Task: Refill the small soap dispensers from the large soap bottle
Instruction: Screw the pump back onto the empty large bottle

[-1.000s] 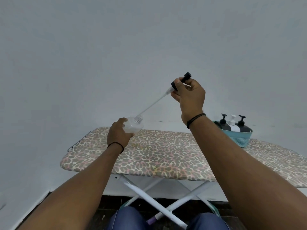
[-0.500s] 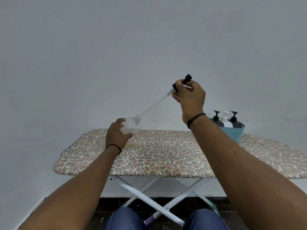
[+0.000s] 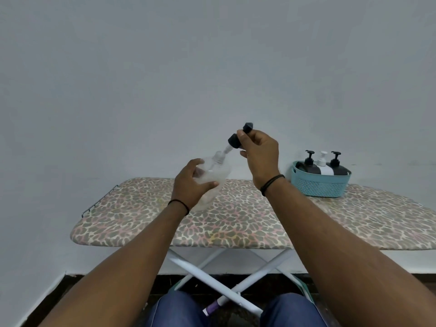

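A clear plastic dispenser bottle (image 3: 212,178) is held tilted above the ironing board, my left hand (image 3: 192,185) gripping its body. My right hand (image 3: 258,152) pinches the black pump head (image 3: 236,139) just above the bottle's neck. The pump's tube runs down inside the bottle, with only a short white stem showing. The collar is off the neck threads. Three more pump bottles (image 3: 322,165), two black and one white, stand in a teal basket (image 3: 318,186) at the right.
An ironing board (image 3: 236,223) with a leopard-print cover stands on crossed white legs in front of a plain white wall. A wire rest juts from its left end (image 3: 99,201). My knees in blue trousers sit under the board's near edge.
My right hand has lowered the pump, sliding its long tube down into the bottle. My left hand has shifted right and now shows more of the bottle's body.
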